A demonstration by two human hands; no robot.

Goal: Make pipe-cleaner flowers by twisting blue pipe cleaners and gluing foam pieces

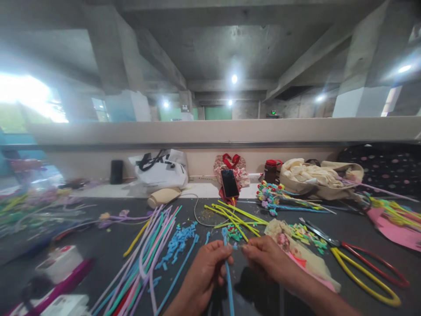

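Near the front middle of the table, my left hand is closed around a blue pipe cleaner, whose small looped top stands above the fingers and whose length hangs toward me. Just right of it, my right hand has thumb and fingers pinched together; whatever lies between them is too small to make out. A little pile of red and green bits lies behind the hands. To the left are short cut blue pieces and a bundle of long purple, pink and teal pipe cleaners.
Yellow-green pipe cleaners lie behind my hands. At right are large scissors with red and yellow handles, and a pale bag. A phone leans at the back beside a white bag and a brown bottle.
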